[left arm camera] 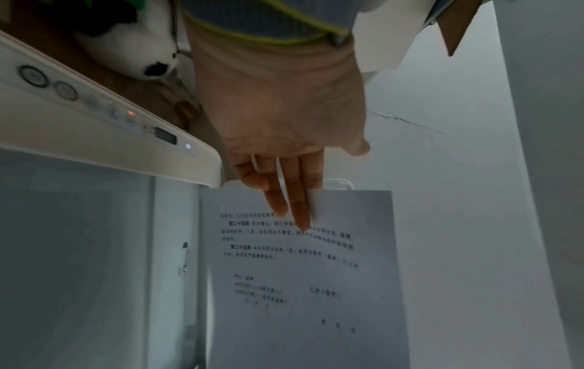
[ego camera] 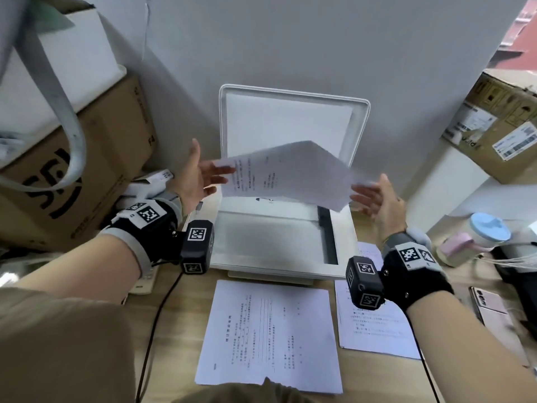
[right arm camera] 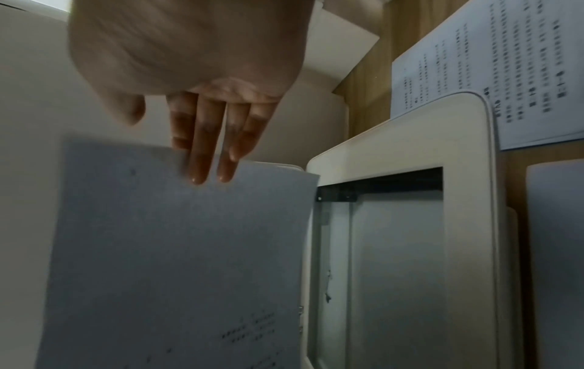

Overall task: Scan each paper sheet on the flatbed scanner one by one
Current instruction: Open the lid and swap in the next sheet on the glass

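The printed sheet [ego camera: 286, 173] hangs tilted in the air above the glass [ego camera: 268, 239] of the scanner [ego camera: 343, 266], whose lid [ego camera: 293, 120] stands raised against the wall. The left hand [ego camera: 197, 177] and right hand [ego camera: 377, 202] support its opposite short edges with straight, relaxed fingers, probably to keep the thin, limp paper flat for laying down. Two more matte white sheets [ego camera: 268, 335] wait on the wood-grain desk [ego camera: 186, 289] by the scanner's smooth, round-cornered plastic body.
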